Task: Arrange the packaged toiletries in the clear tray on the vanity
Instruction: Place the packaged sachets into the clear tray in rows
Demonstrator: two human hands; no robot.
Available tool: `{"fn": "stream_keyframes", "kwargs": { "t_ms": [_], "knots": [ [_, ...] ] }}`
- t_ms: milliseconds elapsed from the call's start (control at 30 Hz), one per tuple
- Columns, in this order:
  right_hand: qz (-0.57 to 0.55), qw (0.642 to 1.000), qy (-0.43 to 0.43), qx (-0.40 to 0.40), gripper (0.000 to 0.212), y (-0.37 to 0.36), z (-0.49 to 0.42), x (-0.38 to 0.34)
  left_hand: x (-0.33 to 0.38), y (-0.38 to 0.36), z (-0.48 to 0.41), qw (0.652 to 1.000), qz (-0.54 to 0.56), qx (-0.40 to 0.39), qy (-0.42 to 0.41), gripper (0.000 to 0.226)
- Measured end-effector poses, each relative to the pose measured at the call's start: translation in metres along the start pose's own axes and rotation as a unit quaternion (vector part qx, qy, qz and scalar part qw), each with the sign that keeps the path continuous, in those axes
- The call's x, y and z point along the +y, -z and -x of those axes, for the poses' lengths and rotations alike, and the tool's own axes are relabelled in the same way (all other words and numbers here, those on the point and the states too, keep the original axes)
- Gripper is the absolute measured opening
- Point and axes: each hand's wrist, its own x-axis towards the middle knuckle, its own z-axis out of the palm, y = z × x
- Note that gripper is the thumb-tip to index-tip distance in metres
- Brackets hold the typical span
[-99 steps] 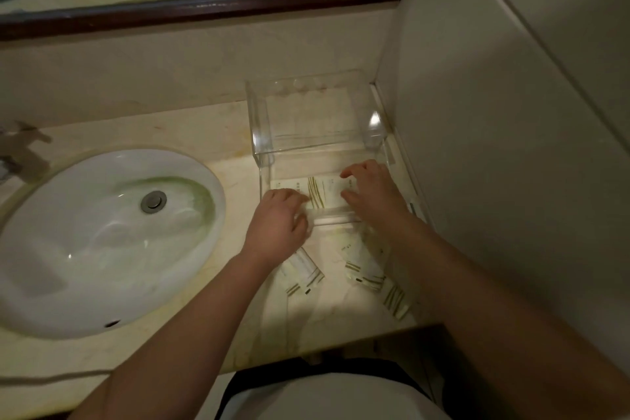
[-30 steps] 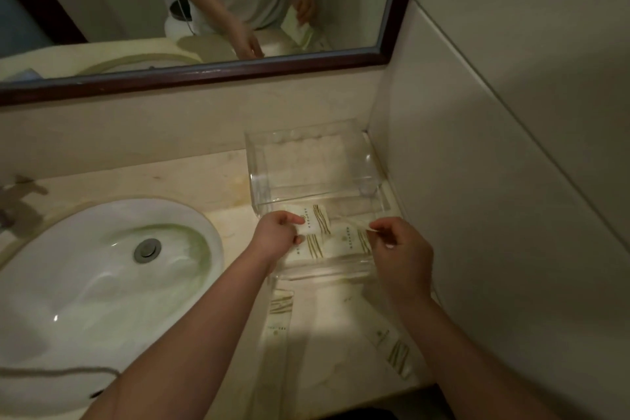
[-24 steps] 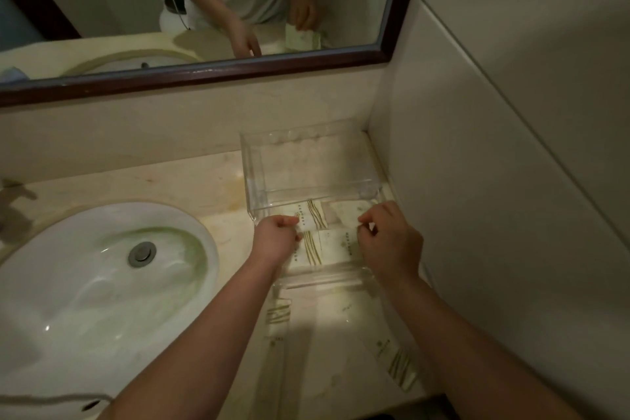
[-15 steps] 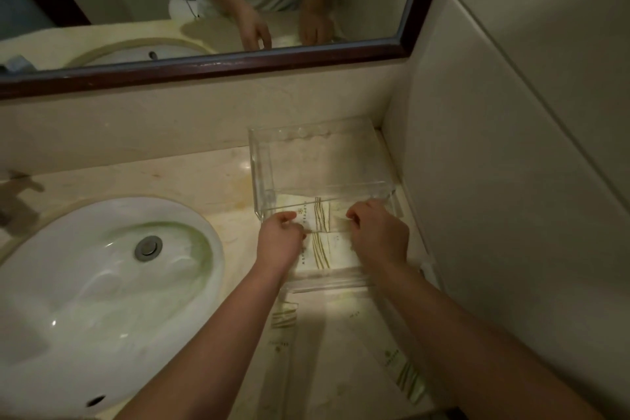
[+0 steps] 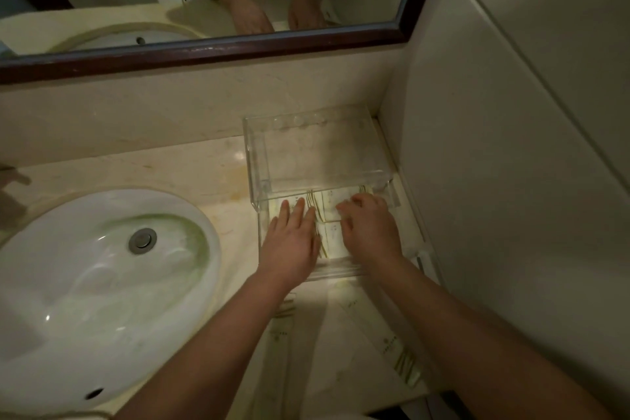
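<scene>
The clear acrylic tray point(image 5: 255, 160) stands in the back right corner of the vanity, with a raised back shelf and a low front compartment. White toiletry packets with green stripes point(image 5: 332, 203) lie flat in the front compartment. My left hand point(image 5: 289, 242) rests flat on the left packets, fingers spread. My right hand point(image 5: 370, 232) has its fingers curled onto the right packet. Two more packets lie on the counter in front of the tray: one point(image 5: 283, 315) partly under my left forearm, the other point(image 5: 404, 356) near the counter's front edge.
A white oval sink point(image 5: 85, 283) fills the counter's left side. The tiled side wall point(image 5: 494, 181) runs close along the tray's right. A dark-framed mirror point(image 5: 204, 51) hangs above the backsplash. A faucet's edge point(image 5: 10, 181) shows at far left.
My left hand has opened from a fist grip and now lies flat on the packets. My right hand has brought its packet down into the front compartment. The view has tilted slightly.
</scene>
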Motion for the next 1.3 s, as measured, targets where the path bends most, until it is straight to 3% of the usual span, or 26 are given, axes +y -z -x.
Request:
{"fn": "stream_keyframes", "kwargs": {
  "t_ms": [233,367,500,567,667,733,833,933,1000,1133,1300],
  "knots": [
    [-0.011,0.999,0.015,-0.047,0.037,-0.001,-0.005,-0.001,-0.008,0.005,0.000,1.000,-0.005,-0.017,-0.023,0.058],
    [-0.011,0.997,0.015,-0.074,0.039,0.001,-0.001,-0.004,-0.007,0.008,0.015,0.990,0.122,0.061,-0.029,0.050],
    [-0.078,0.996,0.018,-0.028,0.039,0.009,0.026,-0.020,-0.002,0.012,0.053,0.962,0.217,0.167,0.001,0.030],
    [-0.086,0.996,0.013,0.016,0.032,0.014,0.049,-0.026,-0.005,0.010,0.075,0.955,0.250,0.144,0.071,0.025],
    [-0.080,0.995,-0.044,0.025,0.023,0.019,0.088,-0.029,-0.010,0.003,0.100,0.952,0.254,0.042,0.165,0.044],
    [-0.075,0.992,-0.097,-0.008,0.018,0.017,0.112,-0.028,-0.010,0.002,0.111,0.951,0.248,0.029,0.183,0.061],
    [-0.048,0.989,-0.140,-0.028,0.018,0.013,0.139,-0.026,-0.007,-0.002,0.122,0.949,0.250,0.062,0.180,0.069],
    [-0.023,0.985,-0.170,-0.031,0.029,0.005,0.157,-0.022,-0.013,-0.012,0.129,0.951,0.234,0.026,0.202,0.075],
    [0.009,0.983,-0.174,-0.050,0.042,0.000,0.162,-0.019,-0.012,-0.020,0.136,0.965,0.166,-0.013,0.204,0.076],
    [0.008,0.982,-0.178,-0.065,0.053,-0.003,0.161,-0.015,0.004,-0.025,0.143,0.973,0.080,-0.034,0.215,0.053],
    [-0.015,0.980,-0.171,-0.105,0.049,0.003,0.153,-0.009,0.009,-0.025,0.143,0.963,0.119,-0.057,0.237,0.008]
  ]
}}
